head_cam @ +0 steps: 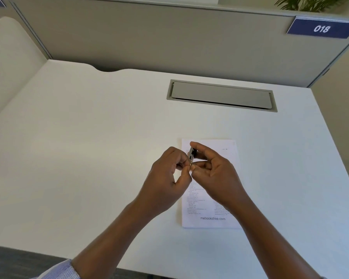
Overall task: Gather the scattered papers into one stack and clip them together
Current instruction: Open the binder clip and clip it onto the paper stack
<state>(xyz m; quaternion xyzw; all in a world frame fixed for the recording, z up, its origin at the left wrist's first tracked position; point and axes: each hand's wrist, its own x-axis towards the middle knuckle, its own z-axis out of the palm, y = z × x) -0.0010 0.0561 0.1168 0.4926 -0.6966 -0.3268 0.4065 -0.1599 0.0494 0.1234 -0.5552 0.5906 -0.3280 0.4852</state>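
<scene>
A white printed paper stack point(211, 218) lies flat on the white desk point(89, 158), right of centre, with its edges lined up. Above its upper left part both hands meet around a small black binder clip point(191, 154). My right hand point(214, 174) holds the clip's black body between index finger and thumb. My left hand point(167, 178) pinches the clip's metal handle at its lower end. The clip is held in the air, apart from the paper. My hands hide the middle of the page.
A grey cable flap point(222, 95) is set into the desk behind the paper. Beige partition walls point(149, 37) close off the back and sides, with a blue "018" sign point(321, 28) at upper right. The desk's front edge runs near my forearms.
</scene>
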